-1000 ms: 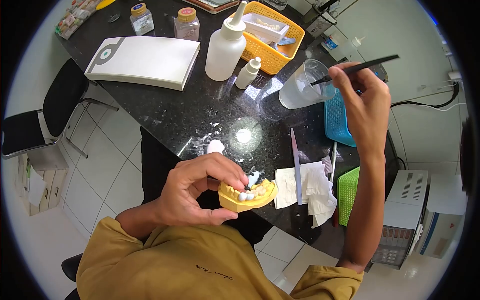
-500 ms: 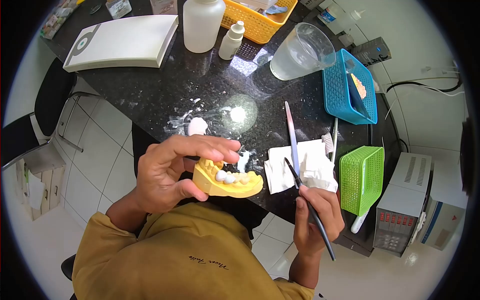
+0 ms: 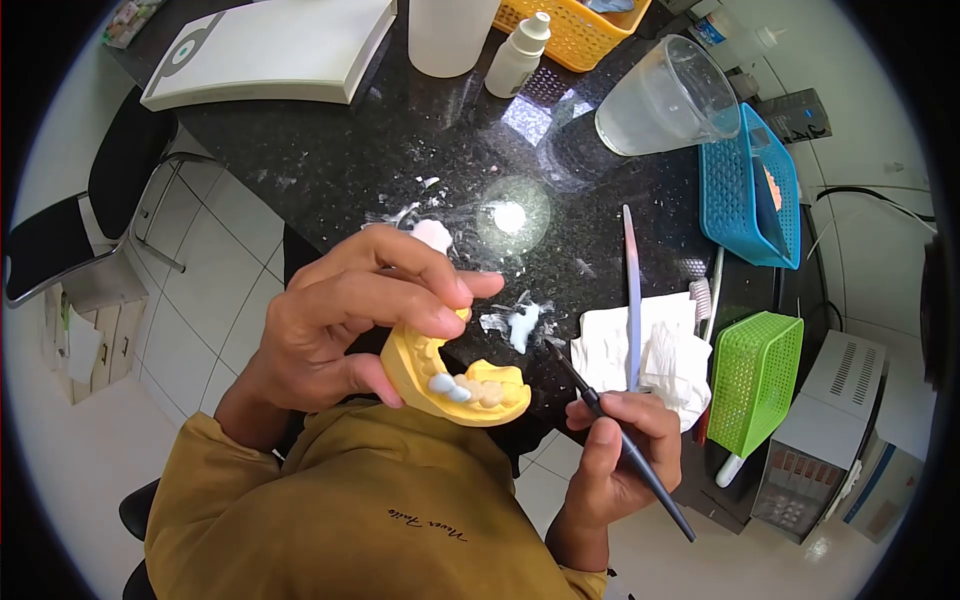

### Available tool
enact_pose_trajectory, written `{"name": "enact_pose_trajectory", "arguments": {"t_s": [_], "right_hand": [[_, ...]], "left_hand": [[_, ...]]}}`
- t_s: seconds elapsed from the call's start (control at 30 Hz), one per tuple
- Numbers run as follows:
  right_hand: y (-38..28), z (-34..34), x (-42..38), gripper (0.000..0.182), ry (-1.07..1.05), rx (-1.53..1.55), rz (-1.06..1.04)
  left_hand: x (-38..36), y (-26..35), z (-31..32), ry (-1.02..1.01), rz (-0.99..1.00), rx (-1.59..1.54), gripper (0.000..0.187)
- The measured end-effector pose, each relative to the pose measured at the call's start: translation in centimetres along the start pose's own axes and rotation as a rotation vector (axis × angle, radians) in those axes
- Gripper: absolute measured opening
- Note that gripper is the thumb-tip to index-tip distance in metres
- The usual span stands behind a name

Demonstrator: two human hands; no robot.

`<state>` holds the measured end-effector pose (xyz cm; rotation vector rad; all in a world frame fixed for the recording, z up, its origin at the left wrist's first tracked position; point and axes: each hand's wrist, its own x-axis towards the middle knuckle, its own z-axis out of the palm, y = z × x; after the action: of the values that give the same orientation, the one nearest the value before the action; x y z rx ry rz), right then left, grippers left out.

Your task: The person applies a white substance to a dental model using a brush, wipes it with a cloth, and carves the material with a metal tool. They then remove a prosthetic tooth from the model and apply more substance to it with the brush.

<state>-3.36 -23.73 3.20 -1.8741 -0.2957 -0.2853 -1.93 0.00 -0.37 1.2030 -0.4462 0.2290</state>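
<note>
My left hand (image 3: 365, 310) grips a yellow dental cast (image 3: 420, 385) at its side, thumb below and fingers above. Two whitish-blue tooth crowns (image 3: 449, 387) sit in the cast's row of teeth, with cream-coloured teeth beside them. In my right hand (image 3: 630, 450) is a slim black brush (image 3: 640, 462), held like a pen, its tip pointing up and left, apart from the cast. Close to that tip lie a smear of pale bluish paste (image 3: 522, 326) on the counter and a folded white tissue (image 3: 610, 335). A pinkish-white lump of paste (image 3: 432, 235) lies behind my left fingers.
A long spatula (image 3: 632, 290) rests across the tissue. Behind stand a glass of water (image 3: 660, 110), a small dropper bottle (image 3: 518, 58), a large white bottle (image 3: 450, 35) and a white box (image 3: 270, 50). Blue (image 3: 725, 200) and green baskets (image 3: 750, 400) line the right side.
The cast has tilted, opening its arch more to view. My right hand has brought the brush tip left, off the tissue towards the paste smear. The whole view has shifted slightly.
</note>
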Motion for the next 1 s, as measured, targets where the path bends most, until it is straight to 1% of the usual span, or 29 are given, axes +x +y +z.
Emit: {"name": "enact_pose_trajectory", "arguments": {"t_s": [0.13,0.2,0.43,0.5,0.6,0.73,0.8,0.9,1.0], "right_hand": [[0.12,0.6,0.2,0.015,0.037,0.061,0.071],[0.2,0.48,0.27,0.016,0.003,0.025,0.059],[0.43,0.34,0.37,0.018,-0.053,-0.03,0.047],[0.5,0.29,0.35,0.017,-0.053,-0.031,0.031],[0.13,0.34,0.33,0.016,-0.003,-0.009,0.078],[0.2,0.31,0.34,0.015,-0.019,-0.01,0.083],[0.34,0.18,0.38,0.015,-0.07,-0.049,0.036],[0.14,0.35,0.31,0.016,-0.014,-0.02,0.083],[0.12,0.28,0.31,0.016,-0.041,-0.034,0.079]], "left_hand": [[0.3,0.26,-0.33,-0.029,-0.008,0.026,0.038],[0.36,0.38,-0.55,-0.067,-0.002,0.068,0.037],[0.39,0.52,-0.59,-0.081,-0.011,0.089,0.038],[0.53,0.37,-0.68,-0.108,0.022,0.097,0.038],[0.49,0.55,-0.72,-0.108,0.003,0.114,0.038],[0.4,0.63,-0.64,-0.097,-0.009,0.111,0.039],[0.41,0.65,-0.62,-0.097,-0.006,0.128,0.039],[0.38,0.65,-0.38,-0.074,-0.011,0.125,0.039],[0.46,0.56,-0.15,-0.054,0.0,0.124,0.04]]}}
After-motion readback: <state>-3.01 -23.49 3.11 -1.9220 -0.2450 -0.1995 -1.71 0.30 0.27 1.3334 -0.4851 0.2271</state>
